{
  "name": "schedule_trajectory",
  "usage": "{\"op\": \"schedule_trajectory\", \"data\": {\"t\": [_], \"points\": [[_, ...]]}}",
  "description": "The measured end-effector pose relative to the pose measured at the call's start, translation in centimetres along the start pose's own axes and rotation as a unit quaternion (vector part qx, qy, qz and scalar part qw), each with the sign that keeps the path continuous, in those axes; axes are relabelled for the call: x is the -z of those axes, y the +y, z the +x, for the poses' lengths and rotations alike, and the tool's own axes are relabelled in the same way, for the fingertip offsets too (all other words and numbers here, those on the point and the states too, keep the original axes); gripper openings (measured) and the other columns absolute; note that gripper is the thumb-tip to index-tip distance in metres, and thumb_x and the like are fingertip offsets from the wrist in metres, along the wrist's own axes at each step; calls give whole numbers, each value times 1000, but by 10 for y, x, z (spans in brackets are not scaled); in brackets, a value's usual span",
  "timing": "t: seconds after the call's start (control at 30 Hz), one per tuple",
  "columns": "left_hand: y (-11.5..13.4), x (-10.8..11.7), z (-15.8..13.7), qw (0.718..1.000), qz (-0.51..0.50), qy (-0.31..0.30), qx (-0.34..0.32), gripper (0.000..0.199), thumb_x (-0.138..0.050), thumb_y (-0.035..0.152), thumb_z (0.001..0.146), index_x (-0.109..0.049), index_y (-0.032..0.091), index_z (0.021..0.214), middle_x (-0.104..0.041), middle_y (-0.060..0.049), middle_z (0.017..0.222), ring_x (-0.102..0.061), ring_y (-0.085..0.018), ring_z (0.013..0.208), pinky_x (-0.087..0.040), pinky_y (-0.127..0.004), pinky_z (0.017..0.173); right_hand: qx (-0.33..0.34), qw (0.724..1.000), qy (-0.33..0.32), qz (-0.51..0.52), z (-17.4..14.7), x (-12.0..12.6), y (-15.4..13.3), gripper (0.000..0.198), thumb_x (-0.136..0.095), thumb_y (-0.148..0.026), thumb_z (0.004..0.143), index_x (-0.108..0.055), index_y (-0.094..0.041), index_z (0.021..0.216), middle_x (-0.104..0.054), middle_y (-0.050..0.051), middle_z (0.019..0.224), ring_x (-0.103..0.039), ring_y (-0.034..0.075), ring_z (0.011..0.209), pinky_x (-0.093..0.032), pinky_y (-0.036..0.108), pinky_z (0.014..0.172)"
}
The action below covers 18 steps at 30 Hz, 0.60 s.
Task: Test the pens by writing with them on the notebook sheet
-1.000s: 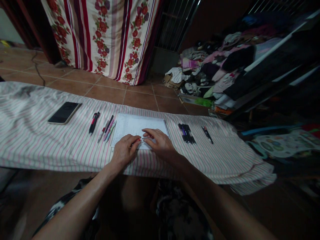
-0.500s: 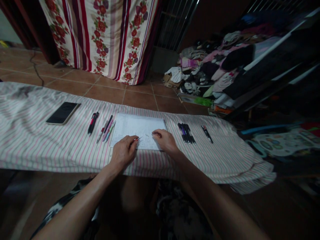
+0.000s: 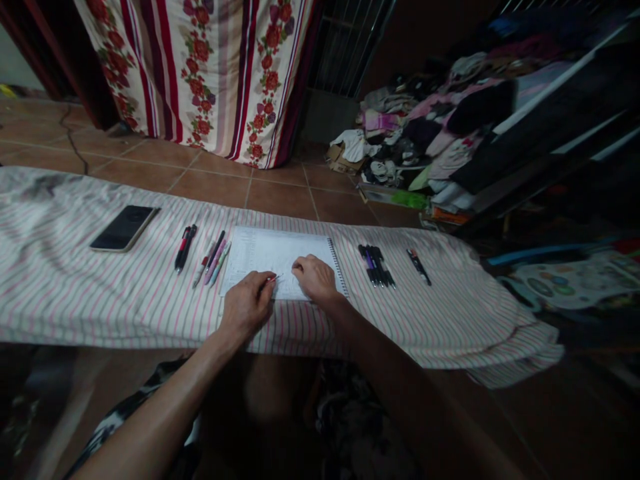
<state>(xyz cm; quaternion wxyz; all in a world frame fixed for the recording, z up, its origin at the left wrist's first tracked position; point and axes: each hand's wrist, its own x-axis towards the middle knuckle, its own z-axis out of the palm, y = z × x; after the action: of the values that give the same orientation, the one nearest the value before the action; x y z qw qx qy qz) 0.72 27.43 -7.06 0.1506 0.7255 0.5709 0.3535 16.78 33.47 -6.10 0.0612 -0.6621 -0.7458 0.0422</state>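
My left hand [image 3: 249,298] rests at the lower left of a spiral notebook [image 3: 270,250] with writing on its page. Its thumb and forefinger pinch a slim reddish pen part [image 3: 273,278] whose thin tip points right. My right hand [image 3: 316,276] is over the right half of the page, its fingers pinched together; whatever they hold is too small to make out. Left of the notebook lie a group of pale, purple and pink pens [image 3: 216,257] and a pair of black and red pens [image 3: 186,248]. To its right are several black and purple pens [image 3: 376,267] in a row.
A striped cloth [image 3: 150,280] covers the long low table. A phone [image 3: 125,228] lies at the left, and a dark pen [image 3: 419,267] at the right. Beyond stand a floral curtain [image 3: 225,80] and a heap of clothes [image 3: 425,120] on the tiled floor.
My right hand has moved left across the page, closer to my left hand, uncovering more of the spiral binding. My left hand stays nearly still with the thin part in its pinch.
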Motion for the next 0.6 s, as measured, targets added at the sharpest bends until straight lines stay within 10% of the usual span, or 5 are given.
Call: {"op": "schedule_trajectory", "data": {"t": [0.3, 0.6], "points": [[-1, 3, -1, 1000, -2, -11, 5, 25, -40, 28, 86, -60, 19, 99, -65, -5, 91, -61, -17, 86, -47, -28, 76, -52, 960, 50, 271, -1, -3, 3, 9, -55, -23, 73, -63, -20, 74, -63, 2, 76, -56, 14, 72, -40, 26, 66], [4, 4, -3, 1000, -5, -13, -2, 25, -40, 27, 86, -60, 18, 99, -65, -5, 89, -61, -17, 84, -47, -27, 75, -187, 620, -58, 760, -24, 6, -5, 16, -67, -21, 64, -64, -16, 79, -60, -1, 69, -48, 3, 51, -35, 14, 42]]}}
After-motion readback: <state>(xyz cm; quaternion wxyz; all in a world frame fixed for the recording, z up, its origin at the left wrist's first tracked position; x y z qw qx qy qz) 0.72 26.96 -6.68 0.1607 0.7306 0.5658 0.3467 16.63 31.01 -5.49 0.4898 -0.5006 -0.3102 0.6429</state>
